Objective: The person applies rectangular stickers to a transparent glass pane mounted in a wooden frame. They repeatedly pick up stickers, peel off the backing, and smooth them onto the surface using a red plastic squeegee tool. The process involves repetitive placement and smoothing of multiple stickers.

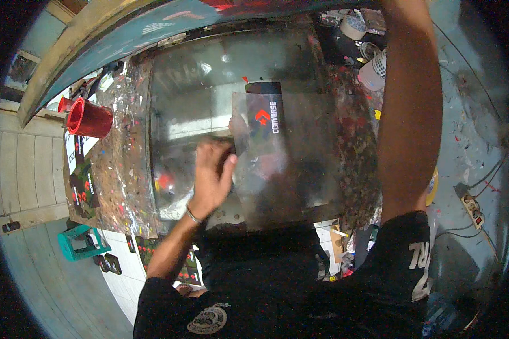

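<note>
My left hand (214,176) hovers over a glass-topped work surface (186,97), its fingers blurred and its thumb apart. It is close to the left edge of a clear plastic sheet (265,152); whether it touches the sheet I cannot tell. A dark camouflage panel (263,87) lies on the glass, partly overlapped by the sheet, with a red emblem and white Converse lettering (274,118) showing. My right arm reaches up past the top edge, so my right hand is out of view. Across the top hangs the raised underside of a large framed screen (152,31).
A red plastic cup (91,118) stands on the paint-stained board at left, near printed camouflage pieces (84,182). Tape rolls (353,27) and a pale tub (373,72) sit at the back right. Below are a green stool (78,243) and a power strip (471,209) with cables.
</note>
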`<action>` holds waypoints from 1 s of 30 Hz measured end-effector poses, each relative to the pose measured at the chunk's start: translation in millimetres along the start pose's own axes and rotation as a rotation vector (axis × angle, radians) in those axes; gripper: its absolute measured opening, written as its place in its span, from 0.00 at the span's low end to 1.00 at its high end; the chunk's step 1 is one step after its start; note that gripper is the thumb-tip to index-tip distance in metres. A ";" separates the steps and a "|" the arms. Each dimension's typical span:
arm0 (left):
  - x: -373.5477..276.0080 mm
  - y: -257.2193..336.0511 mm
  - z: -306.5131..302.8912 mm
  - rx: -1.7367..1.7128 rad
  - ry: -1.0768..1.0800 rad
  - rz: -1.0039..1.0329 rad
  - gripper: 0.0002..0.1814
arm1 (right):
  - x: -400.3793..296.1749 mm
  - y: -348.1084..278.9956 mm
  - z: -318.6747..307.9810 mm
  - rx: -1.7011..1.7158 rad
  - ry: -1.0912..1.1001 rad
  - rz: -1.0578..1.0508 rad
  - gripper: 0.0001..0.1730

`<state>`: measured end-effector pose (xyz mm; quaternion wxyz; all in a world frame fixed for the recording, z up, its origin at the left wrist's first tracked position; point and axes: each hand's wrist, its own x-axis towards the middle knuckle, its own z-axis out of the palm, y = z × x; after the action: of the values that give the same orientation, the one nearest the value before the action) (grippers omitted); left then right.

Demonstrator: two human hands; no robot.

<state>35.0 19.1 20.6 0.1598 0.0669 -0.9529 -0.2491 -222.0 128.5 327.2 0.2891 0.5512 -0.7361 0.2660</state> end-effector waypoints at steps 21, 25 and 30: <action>11.8 11.2 -118.6 0.195 -0.225 0.194 0.14 | -225.0 -75.0 56.7 0.078 -0.199 -0.026 0.22; -13.5 22.9 -65.2 0.271 -0.009 0.139 0.10 | -255.2 -79.9 76.1 0.063 -0.423 0.013 0.23; -19.6 15.3 -51.8 0.241 -0.169 0.026 0.09 | -219.2 -39.4 117.2 0.166 -0.775 0.213 0.18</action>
<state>70.2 12.9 65.5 0.0729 0.0520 -0.9867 -0.1356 -150.2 179.6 91.4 -0.0843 0.5528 -0.8194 0.1256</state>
